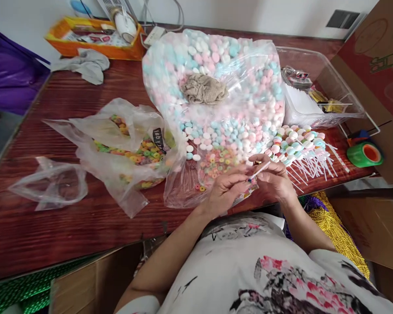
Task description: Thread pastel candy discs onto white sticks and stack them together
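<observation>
Near the table's front edge, my left hand (227, 189) and my right hand (275, 176) meet around a thin white stick (260, 170). Both hands' fingers are closed on it, the left at its lower end. A small printed wrapper (249, 189) shows beneath them. Just beyond lies a large clear bag (262, 65) of pink, blue and white candies, with ring-shaped candies (218, 161) near its front. To the right of my hands is a pile of candies on white sticks (296, 144), the sticks pointing toward the front edge.
A plastic bag of colored rings (118, 131) and a crumpled clear bag (52, 185) lie left. A brown cloth (205, 89) rests on the candy bag. Behind are an orange box (94, 50) and grey cloth (85, 65). At right are a clear bin (337, 83) and green tape (363, 155).
</observation>
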Tool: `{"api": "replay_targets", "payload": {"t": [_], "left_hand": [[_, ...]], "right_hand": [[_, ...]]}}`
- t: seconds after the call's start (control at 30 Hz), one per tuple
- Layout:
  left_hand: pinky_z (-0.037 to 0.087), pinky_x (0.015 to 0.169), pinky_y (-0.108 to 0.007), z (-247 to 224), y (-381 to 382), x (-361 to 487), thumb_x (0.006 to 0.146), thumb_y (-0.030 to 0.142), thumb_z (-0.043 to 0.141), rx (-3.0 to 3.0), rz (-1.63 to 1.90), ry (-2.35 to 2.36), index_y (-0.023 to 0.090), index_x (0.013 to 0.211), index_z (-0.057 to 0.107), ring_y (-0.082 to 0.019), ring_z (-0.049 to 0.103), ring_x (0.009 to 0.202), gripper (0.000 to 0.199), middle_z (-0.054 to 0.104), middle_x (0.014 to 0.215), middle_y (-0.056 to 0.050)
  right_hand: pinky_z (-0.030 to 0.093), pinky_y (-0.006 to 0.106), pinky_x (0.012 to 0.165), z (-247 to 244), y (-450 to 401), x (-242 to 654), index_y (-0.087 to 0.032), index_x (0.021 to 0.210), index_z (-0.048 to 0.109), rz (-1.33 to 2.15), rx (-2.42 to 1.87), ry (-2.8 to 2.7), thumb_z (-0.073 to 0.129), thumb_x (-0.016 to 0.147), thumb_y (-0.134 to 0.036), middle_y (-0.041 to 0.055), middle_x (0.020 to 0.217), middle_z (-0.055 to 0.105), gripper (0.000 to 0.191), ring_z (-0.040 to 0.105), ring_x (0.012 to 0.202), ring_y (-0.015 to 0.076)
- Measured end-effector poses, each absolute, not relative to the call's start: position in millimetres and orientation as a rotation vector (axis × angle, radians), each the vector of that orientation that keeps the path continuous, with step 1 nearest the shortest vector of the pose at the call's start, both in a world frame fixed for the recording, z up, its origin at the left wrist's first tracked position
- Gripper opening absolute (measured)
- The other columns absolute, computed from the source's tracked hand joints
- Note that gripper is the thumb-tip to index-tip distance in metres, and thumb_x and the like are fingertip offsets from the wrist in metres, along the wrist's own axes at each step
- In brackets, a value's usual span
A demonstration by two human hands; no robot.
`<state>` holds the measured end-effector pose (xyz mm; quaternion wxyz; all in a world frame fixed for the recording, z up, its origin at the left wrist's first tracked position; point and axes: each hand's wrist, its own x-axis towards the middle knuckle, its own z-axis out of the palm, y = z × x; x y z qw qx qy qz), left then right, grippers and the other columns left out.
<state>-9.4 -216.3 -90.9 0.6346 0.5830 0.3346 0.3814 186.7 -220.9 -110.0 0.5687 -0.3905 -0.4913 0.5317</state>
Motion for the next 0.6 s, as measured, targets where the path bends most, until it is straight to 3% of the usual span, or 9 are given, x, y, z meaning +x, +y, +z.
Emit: {"api": "replay_targets", "payload": {"t": [0.1,0.17,0.27,0.33,0.43,0.6], "left_hand": [[0.051,0.083,-0.031,-93.0,-217.0,-10.6,0.083,0.035,0.068,1.3,0.879,0.788,0.02,0.081,0.077,-0.018,0.063,0.087,0.018,0.071,0.092,-0.006],[0.05,0.08,-0.029,-95.4,-219.5,-15.1,0.082,0.033,0.069,1.258,0.879,0.849,0.019,0.079,0.077,-0.017,0.062,0.083,0.016,0.07,0.087,-0.005],[0.049,0.078,-0.027,-94.0,-223.2,-23.2,0.081,0.032,0.069,1.232,0.868,0.867,0.019,0.078,0.077,-0.015,0.061,0.08,0.015,0.07,0.084,-0.004],[0.049,0.077,-0.027,-91.2,-225.0,-27.2,0.08,0.031,0.069,1.211,0.876,0.877,0.019,0.079,0.078,-0.016,0.062,0.081,0.015,0.071,0.083,-0.004],[0.05,0.074,-0.027,-90.9,-227.2,-30.2,0.078,0.032,0.071,1.126,0.901,0.925,0.019,0.081,0.078,-0.017,0.062,0.082,0.016,0.071,0.083,-0.005],[0.047,0.058,-0.021,-104.2,-229.5,-33.7,0.072,0.036,0.074,0.937,0.928,0.993,0.017,0.077,0.077,-0.012,0.058,0.068,0.019,0.068,0.078,-0.003]], "right_hand": [[0.052,0.037,0.087,-110.1,-226.6,175.8,-0.029,0.087,0.074,1.315,-0.886,-1.138,0.072,0.082,-0.027,0.0018,0.115,0.064,0.006,0.063,0.102,0.019],[0.052,0.037,0.086,-105.9,-227.8,175.8,-0.033,0.103,0.071,1.191,-0.966,-1.212,0.07,0.084,-0.025,0.0025,0.122,0.062,0.021,0.061,0.105,0.0194],[0.048,0.044,0.097,-90.9,-225.1,180.1,-0.034,0.118,0.067,0.882,-1.039,-1.583,0.068,0.086,-0.022,0.0053,0.133,0.058,0.034,0.056,0.119,0.0232],[0.046,0.046,0.099,-80.2,-220.1,180.9,-0.03,0.109,0.072,0.768,-0.957,-1.901,0.064,0.089,-0.019,0.006,0.122,0.066,0.024,0.057,0.114,0.0235],[0.049,0.038,0.085,-73.2,-211.3,175.0,-0.026,0.097,0.073,0.806,-0.775,-2.122,0.06,0.092,-0.017,0.0044,0.096,0.073,0.016,0.063,0.092,0.0189],[0.048,0.032,0.075,-85.4,-209.7,159.6,-0.021,0.091,0.068,0.937,-0.819,-2.044,0.061,0.092,-0.02,0.0036,0.084,0.071,0.007,0.063,0.08,0.0162]]}}
